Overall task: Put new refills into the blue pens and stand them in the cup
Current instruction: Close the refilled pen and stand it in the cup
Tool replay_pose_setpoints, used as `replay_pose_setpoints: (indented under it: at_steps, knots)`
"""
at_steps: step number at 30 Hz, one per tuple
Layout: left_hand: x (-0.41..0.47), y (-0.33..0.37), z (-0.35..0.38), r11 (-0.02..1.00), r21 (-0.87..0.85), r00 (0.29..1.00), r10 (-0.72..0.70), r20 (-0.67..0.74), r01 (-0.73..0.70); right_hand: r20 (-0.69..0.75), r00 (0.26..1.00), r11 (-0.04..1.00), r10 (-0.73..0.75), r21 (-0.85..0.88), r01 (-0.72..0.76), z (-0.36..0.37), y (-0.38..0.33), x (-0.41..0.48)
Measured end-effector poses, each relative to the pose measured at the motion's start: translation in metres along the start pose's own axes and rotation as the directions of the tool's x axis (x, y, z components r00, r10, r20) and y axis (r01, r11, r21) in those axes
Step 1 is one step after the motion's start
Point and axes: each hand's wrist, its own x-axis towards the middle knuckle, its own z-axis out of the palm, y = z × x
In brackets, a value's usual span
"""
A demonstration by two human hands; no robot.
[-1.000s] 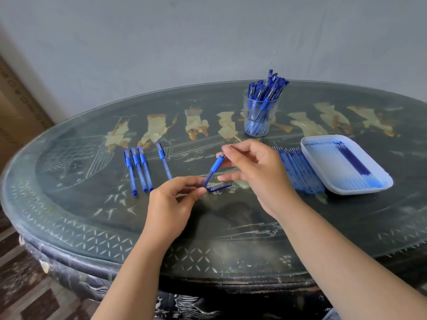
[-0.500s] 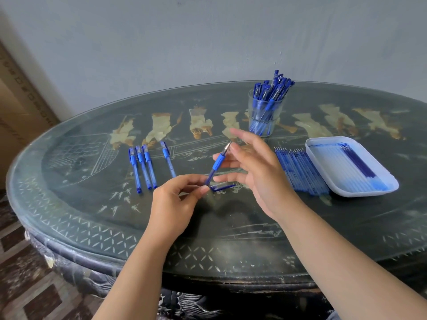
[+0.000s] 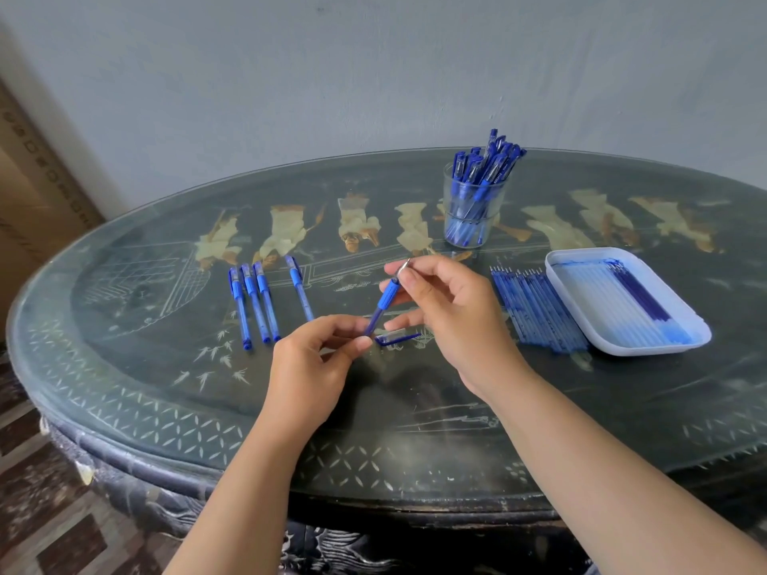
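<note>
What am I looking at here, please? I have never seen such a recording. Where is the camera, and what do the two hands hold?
There is no machine here: a person works with bare hands. The single picture comes from a camera worn on the person's head, looking forward and down, which is why you see both forearms from above.

The left hand pinches the lower end of a blue pen, and the right hand pinches it near the metal tip. Under them, on the dark table, lies what looks like a loose pen cap.

To the left lie four more pens. To the right is a row of blue refills, beside a white tray with more thin tubes in it. At the back, a clear cup stands full of pens.
</note>
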Motion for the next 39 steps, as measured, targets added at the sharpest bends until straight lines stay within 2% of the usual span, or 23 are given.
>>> replay_pose_setpoints:
  at_steps: [9,14,17,18,19,20,21,22,24,26,28,29,30,31,32,33,35,37,39]
  knots:
    - [-0.001,-0.001,0.0,0.999,0.039,1.0,-0.013,-0.013,0.013,-0.064,0.997,0.996,-0.051,-0.078,0.046,0.007,-0.002,-0.003]
    - [-0.002,0.0,-0.001,0.999,-0.025,0.998,-0.041,-0.039,0.04,-0.009,1.0,0.996,0.026,-0.088,-0.027,0.011,0.0,-0.008]
    - [-0.002,0.0,-0.001,0.995,-0.06,0.996,-0.081,-0.037,0.079,-0.042,0.988,0.988,0.147,0.06,-0.144,0.006,0.004,-0.004]
    - [-0.002,0.0,-0.001,0.994,-0.068,0.995,-0.091,-0.038,0.088,-0.059,0.986,0.987,0.158,0.016,-0.158,0.001,0.005,-0.002]
    - [-0.001,-0.001,-0.001,0.993,-0.071,0.995,-0.096,-0.039,0.094,-0.053,0.99,0.979,0.129,-0.153,-0.136,-0.004,0.009,0.0]
    - [-0.001,-0.001,-0.001,0.993,-0.073,0.995,-0.098,-0.037,0.095,-0.002,0.996,0.919,0.086,-0.386,-0.08,-0.01,0.013,0.001]
    - [-0.001,-0.001,-0.001,0.993,-0.071,0.995,-0.096,-0.036,0.094,0.089,0.994,0.803,0.061,-0.595,0.005,-0.014,0.017,0.001]
    - [-0.001,-0.001,-0.001,0.993,-0.07,0.995,-0.094,-0.033,0.092,0.19,0.98,0.68,0.058,-0.726,0.101,-0.015,0.022,0.001]
    - [0.0,-0.001,-0.002,0.993,-0.074,0.995,-0.095,-0.028,0.092,0.317,0.944,0.534,0.088,-0.815,0.224,-0.014,0.032,0.001]
    - [-0.001,-0.001,-0.002,0.993,-0.076,0.995,-0.096,-0.024,0.094,0.327,0.943,0.494,0.061,-0.831,0.256,-0.013,0.035,0.003]
    - [-0.001,-0.001,-0.002,0.993,-0.07,0.995,-0.094,-0.019,0.092,0.207,0.978,0.587,-0.014,-0.79,0.176,-0.013,0.031,0.005]
    - [-0.001,-0.001,-0.002,0.994,-0.064,0.996,-0.09,-0.016,0.089,0.083,0.996,0.689,-0.037,-0.719,0.086,-0.014,0.026,0.008]
    - [-0.001,-0.001,-0.002,0.995,-0.058,0.996,-0.084,-0.012,0.083,-0.059,0.998,0.822,-0.022,-0.57,-0.016,-0.015,0.019,0.01]
    - [-0.001,-0.001,-0.002,0.996,-0.053,0.997,-0.076,-0.009,0.075,-0.161,0.986,0.94,0.036,-0.331,-0.089,-0.016,0.011,0.012]
    - [-0.001,-0.001,-0.002,0.996,-0.053,0.998,-0.068,-0.008,0.067,-0.201,0.975,0.992,0.091,-0.069,-0.107,-0.017,0.002,0.014]
    - [-0.001,-0.001,-0.001,0.997,-0.055,0.998,-0.059,-0.008,0.058,-0.214,0.971,0.989,0.107,0.124,-0.082,-0.018,-0.006,0.015]
    - [-0.001,0.0,0.0,0.998,-0.049,0.999,-0.037,-0.007,0.036,-0.215,0.972,0.944,0.091,0.328,-0.016,-0.02,-0.019,0.016]
    - [-0.001,0.0,0.0,0.999,-0.041,1.0,-0.017,-0.005,0.017,-0.195,0.978,0.928,0.076,0.374,0.002,-0.018,-0.026,0.014]
    - [-0.002,0.0,0.001,0.999,-0.032,1.0,-0.004,-0.004,0.004,-0.176,0.982,0.945,0.073,0.326,-0.012,-0.014,-0.026,0.011]
